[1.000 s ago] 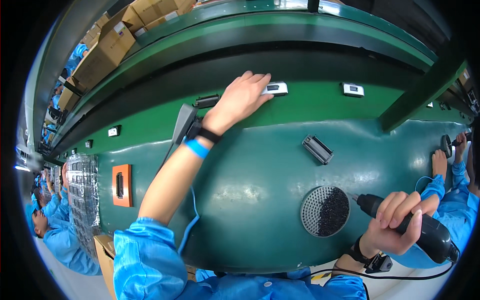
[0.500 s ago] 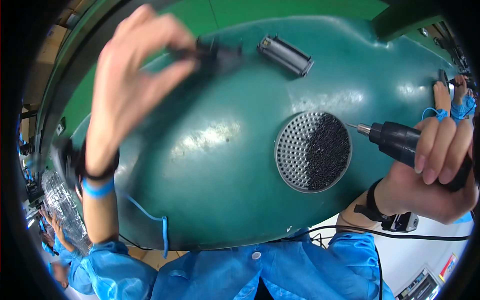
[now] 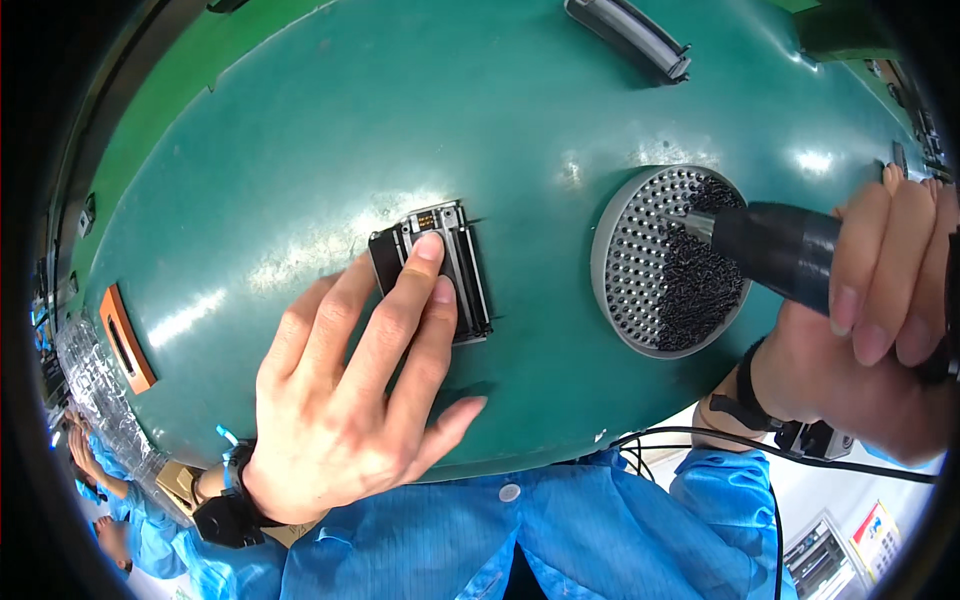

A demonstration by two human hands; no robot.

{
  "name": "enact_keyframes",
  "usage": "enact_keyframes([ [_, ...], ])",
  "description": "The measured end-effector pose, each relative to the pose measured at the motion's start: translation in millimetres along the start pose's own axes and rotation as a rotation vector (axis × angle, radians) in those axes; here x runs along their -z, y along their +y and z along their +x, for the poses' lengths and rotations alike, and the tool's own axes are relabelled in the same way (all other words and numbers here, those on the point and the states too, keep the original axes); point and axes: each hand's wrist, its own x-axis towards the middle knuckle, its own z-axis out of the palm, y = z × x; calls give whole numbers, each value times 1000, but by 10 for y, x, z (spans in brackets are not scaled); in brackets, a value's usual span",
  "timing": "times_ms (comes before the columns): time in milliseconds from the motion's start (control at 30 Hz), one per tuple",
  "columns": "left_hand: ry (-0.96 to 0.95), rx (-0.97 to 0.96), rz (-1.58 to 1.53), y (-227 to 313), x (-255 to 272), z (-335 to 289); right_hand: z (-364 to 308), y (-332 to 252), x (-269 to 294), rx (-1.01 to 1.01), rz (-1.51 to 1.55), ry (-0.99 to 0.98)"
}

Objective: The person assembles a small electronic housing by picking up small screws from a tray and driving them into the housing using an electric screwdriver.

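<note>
My left hand [image 3: 350, 410] lies over a black rectangular plastic housing [image 3: 465, 285] on the green table. Its fingers are stretched out and the fingertips rest on top of the housing, hiding part of it; the thumb is free. Gold contacts show at the housing's far end. In my right hand [image 3: 880, 330] is a black electric screwdriver [image 3: 780, 245], gripped by its body. The metal tip points left over a round grey dish [image 3: 604, 265] with a holed plate. Small black screws [image 3: 700, 290] are heaped on the dish's right side.
Another black housing [image 3: 630, 40] lies at the table's far side. An orange-brown slotted piece [image 3: 125, 340] sits at the left edge, near clear plastic wrap [image 3: 95, 380]. A black cable [image 3: 690, 432] runs at the near right. Another person's hands [image 3: 85, 455] show at the far left.
My left hand has come down from the upper left, and the housing now lies under its fingers. The screwdriver tip has moved from beside the dish to over it.
</note>
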Motion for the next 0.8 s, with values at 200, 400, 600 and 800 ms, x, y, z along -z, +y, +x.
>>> enact_keyframes([
  [200,279,-117,-115,-142,-311,-34,60,124,-147,-41,-7,-53],
  [400,343,-148,-174,-145,-399,30,114,93,-124,-49,-1,-73],
  [600,367,-160,-182,-117,-437,18,63,146,-204,-57,-8,-98],
  [800,391,-159,-154,-106,-393,18,100,164,-247,-56,-1,-121],
])
